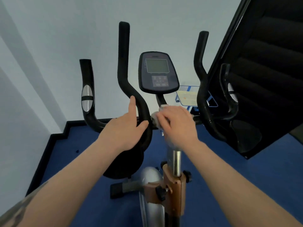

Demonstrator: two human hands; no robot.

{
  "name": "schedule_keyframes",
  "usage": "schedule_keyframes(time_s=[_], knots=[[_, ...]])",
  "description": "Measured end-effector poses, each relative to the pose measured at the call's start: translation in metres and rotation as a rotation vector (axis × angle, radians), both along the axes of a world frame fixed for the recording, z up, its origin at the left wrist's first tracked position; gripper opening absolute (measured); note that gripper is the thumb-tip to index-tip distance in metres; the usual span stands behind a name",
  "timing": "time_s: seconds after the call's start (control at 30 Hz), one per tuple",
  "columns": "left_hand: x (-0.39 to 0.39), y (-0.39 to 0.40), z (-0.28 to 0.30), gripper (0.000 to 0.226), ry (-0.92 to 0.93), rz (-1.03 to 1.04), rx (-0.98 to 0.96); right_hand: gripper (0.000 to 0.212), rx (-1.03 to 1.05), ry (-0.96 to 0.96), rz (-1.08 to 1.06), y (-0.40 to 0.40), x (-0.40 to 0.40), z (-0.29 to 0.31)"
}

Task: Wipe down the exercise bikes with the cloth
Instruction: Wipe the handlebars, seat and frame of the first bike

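Head view: your right hand covers most of the cloth, so only a pale bunched edge shows, just below the console on the exercise bike. The cloth sits under your curled right fingers, pressed against the crossbar beneath the console stem. Left of the console, your left hand rests on the curved handlebar, forefinger straight along it, thumb hooked round the bar.
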State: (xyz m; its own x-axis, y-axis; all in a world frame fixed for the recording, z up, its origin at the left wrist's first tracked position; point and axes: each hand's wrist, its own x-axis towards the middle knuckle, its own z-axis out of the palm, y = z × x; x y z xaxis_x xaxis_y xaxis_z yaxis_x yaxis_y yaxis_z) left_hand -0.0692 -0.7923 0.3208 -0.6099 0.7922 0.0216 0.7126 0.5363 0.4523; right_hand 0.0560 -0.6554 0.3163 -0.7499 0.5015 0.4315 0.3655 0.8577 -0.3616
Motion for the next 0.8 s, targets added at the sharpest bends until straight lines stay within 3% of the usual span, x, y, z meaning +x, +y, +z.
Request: schedule_keyframes(time_s=[0.1, 0.2, 0.27, 0.33, 0.43, 0.67, 0.8], knots=[[-0.001, -0.001, 0.001, 0.083, -0.016, 0.003, -0.004, 0.041, -0.21, 0.067, -0.108, 0.016, -0.011, 0.01], [0.0, -0.002, 0.002, 0.083, -0.005, 0.001, 0.004, 0.023, 0.007, 0.224, -0.143, -0.01, 0.007, -0.022], [0.001, -0.002, 0.001, 0.083, 0.007, 0.001, 0.0, 0.028, 0.131, 0.294, -0.142, -0.027, 0.022, -0.042], [0.0, -0.002, -0.001, 0.083, 0.021, 0.001, -0.001, 0.029, 0.05, 0.298, -0.085, -0.011, 0.021, -0.041], [-0.002, -0.002, 0.0, 0.083, -0.001, -0.01, -0.001, 0.024, -0.261, 0.262, -0.056, 0.02, 0.017, -0.015], [-0.001, -0.003, -0.001, 0.083, 0.001, -0.009, 0.016, 0.031, -0.145, 0.254, -0.186, -0.01, 0.02, -0.029], [-0.002, 0.0, -0.001, 0.083, 0.004, -0.009, -0.006, 0.036, -0.29, 0.138, -0.325, 0.026, 0.007, -0.001]])
